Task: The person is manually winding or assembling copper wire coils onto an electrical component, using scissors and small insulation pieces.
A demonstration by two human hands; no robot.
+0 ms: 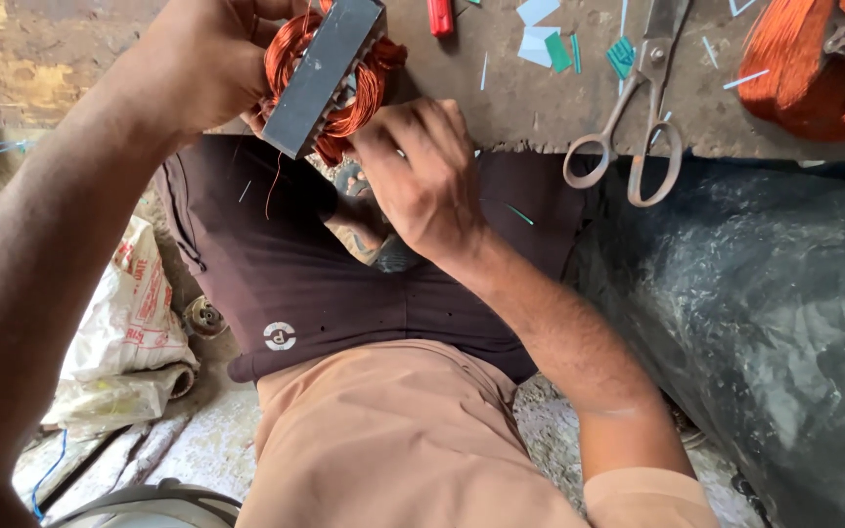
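Gripped in the left hand (209,61) is a grey slotted steel motor core wound with orange copper wire (330,78), held tilted above the lap at the near edge of the worn wooden workbench (520,98). Fingers of the right hand (421,176) close against the lower copper coil, pinching at the windings; what exactly they pinch cannot be told. Beyond the core lies a red-handled tool (440,17), partly cut off by the frame. Further right on the bench rest small white and green paper slips (550,44), rusty metal scissors (638,108) with handles overhanging the edge, and a loose bundle of orange copper wire (804,68). Right of the lap hangs a dark plastic sheet (765,313). Left, on the floor, lies a white woven sack with red printing (134,303).
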